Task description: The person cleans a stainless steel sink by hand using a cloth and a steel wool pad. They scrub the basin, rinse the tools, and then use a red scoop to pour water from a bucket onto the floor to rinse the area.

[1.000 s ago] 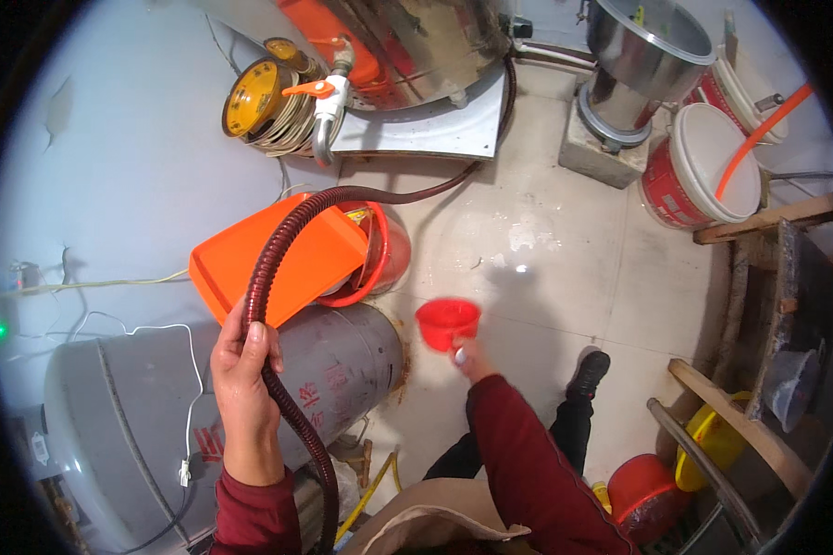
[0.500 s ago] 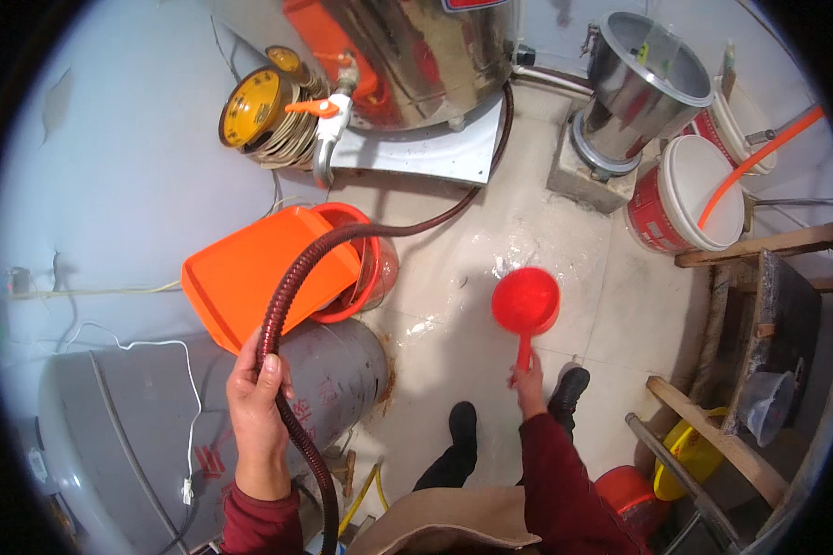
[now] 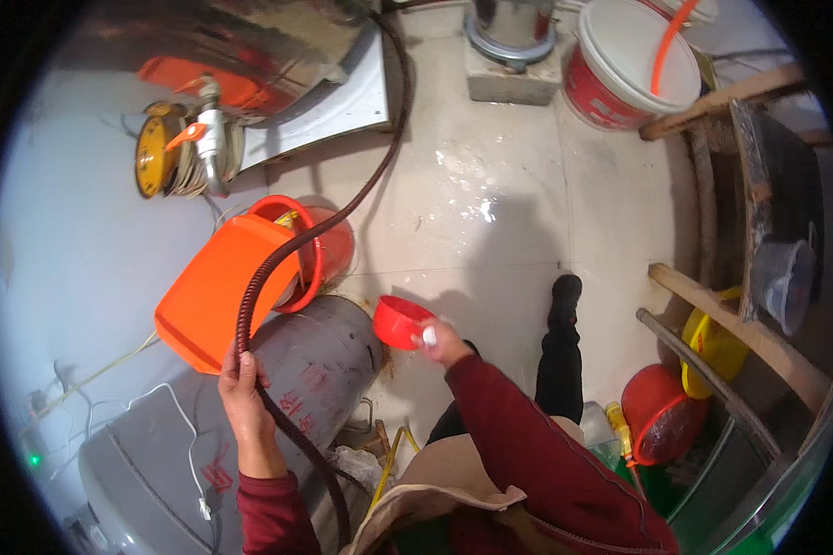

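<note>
My left hand [image 3: 247, 402] is wrapped round a dark red ribbed hose [image 3: 264, 277]. From that grip the hose arches over an orange tray [image 3: 215, 291] and runs to the far side, while its other end drops past my wrist toward the lower edge. In my right hand [image 3: 444, 342] is the handle of a red plastic water ladle [image 3: 402, 321], tilted on its side near the end of a grey gas cylinder [image 3: 315, 370]. A small white thing shows at the right fingers; I cannot make out what it is. The tray leans on a red-orange bucket [image 3: 333, 250].
A steel tank [image 3: 278, 37] with an orange-handled tap [image 3: 210, 139] stands far left, beside stacked yellow bowls [image 3: 155, 155]. White-lidded bucket [image 3: 625, 69] and wooden rack [image 3: 745, 338] are on the right. The tiled floor [image 3: 491, 213] has wet patches. A red basin [image 3: 659, 416] lies lower right.
My right hand has swung the ladle leftward, toward the cylinder, and tipped it. My left hand keeps its grip on the hose. The view has shifted, and one foot has stepped forward.
</note>
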`<state>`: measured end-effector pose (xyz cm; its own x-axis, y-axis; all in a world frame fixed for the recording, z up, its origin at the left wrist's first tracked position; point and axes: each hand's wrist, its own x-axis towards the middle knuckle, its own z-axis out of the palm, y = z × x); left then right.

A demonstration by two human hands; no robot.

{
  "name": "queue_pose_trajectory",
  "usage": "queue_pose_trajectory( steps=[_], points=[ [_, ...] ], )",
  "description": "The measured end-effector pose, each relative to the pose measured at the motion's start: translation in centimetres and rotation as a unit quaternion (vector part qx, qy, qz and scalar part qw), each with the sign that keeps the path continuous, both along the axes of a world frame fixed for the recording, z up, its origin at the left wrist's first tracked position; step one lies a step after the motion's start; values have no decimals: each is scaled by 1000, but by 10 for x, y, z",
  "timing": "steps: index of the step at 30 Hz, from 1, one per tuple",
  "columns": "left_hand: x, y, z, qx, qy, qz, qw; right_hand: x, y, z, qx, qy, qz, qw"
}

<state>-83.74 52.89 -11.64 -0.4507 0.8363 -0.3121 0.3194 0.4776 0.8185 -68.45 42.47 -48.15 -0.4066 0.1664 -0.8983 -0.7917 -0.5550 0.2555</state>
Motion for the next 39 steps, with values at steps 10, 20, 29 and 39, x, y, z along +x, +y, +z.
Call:
queue_pose_trajectory(
  steps=[10,20,29,39],
  points=[
    [29,0,-27,-42,0,-52,998,244,66,-12,16,-102,-131,986],
    [23,-9,-72,-112,-29,-87,989,336,-48,80,129,-295,-208,923],
    [21,-32,-121,-231,-21,-57,971,383,-174,90,-52,-286,-155,944],
    [37,-82,-180,-305,127,-121,936,474,-72,117,-86,-282,-160,942]
  ],
)
